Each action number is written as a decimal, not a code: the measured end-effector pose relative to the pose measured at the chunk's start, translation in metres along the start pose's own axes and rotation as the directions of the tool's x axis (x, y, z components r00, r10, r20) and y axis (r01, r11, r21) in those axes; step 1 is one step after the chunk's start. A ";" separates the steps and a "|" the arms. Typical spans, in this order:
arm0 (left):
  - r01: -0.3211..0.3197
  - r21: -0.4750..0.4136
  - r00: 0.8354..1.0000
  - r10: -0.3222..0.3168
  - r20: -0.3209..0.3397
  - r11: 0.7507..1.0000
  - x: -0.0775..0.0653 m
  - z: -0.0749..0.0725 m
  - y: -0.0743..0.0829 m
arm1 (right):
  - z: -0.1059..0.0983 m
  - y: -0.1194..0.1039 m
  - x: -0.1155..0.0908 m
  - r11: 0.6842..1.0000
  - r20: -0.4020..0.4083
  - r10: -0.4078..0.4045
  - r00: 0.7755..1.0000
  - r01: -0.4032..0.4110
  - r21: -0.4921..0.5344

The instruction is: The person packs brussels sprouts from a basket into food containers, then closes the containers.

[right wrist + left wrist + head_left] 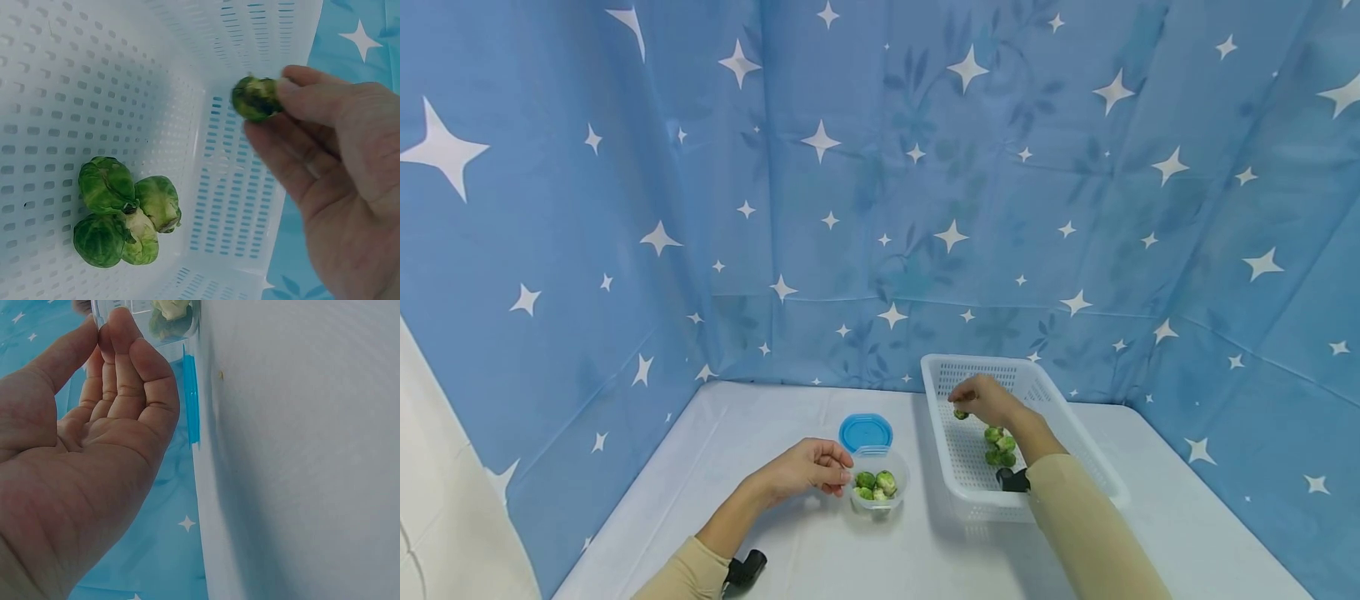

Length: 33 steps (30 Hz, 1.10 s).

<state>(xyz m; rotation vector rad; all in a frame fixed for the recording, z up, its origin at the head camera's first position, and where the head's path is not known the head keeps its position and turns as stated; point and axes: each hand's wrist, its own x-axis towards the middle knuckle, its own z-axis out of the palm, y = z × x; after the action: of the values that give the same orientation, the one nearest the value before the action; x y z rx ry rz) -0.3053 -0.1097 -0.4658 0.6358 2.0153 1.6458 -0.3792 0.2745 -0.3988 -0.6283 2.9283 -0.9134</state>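
Note:
My right hand point(988, 400) pinches a Brussels sprout point(255, 98) between thumb and fingertips, above the white perforated basket point(958, 492). This sprout has a dark brown patch. Several green Brussels sprouts point(103, 184) lie clustered on the basket floor below. At the left, my left hand point(808, 468) has thumb and fingertips at the near-left rim of a small clear plastic container point(898, 483), pinching its edge in the left wrist view. Inside that container sit several more Brussels sprouts point(885, 482).
Just behind the container lies a round blue lid point(866, 433) on the white tablecloth point(730, 417). Blue curtains point(865, 183) with white stars hang along the back and both sides. A small crumb point(220, 375) shows on the cloth in the left wrist view.

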 end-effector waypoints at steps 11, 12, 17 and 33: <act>-0.002 0.002 1.000 0.001 0.009 1.000 0.000 0.000 0.000 | -0.007 -0.017 0.005 0.992 -0.130 -0.127 0.983 0.126 -0.019; -0.004 0.000 1.000 0.004 0.009 1.000 0.000 0.000 -0.001 | -0.007 -0.019 0.006 0.990 -0.137 -0.140 0.981 0.138 -0.026; -0.003 -0.005 1.000 0.003 0.007 1.000 0.001 -0.001 -0.002 | -0.010 -0.034 0.011 0.978 -0.172 -0.207 0.963 0.201 -0.053; -0.007 -0.012 1.000 0.007 0.008 1.000 0.000 0.000 -0.001 | -0.013 -0.086 0.006 0.957 -0.220 -0.289 0.932 0.287 -0.039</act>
<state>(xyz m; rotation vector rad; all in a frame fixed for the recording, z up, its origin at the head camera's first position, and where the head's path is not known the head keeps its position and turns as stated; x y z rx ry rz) -0.3056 -0.1100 -0.4668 0.6449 1.9988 1.6554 -0.3548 0.2147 -0.3407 -1.0447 3.0878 -1.0648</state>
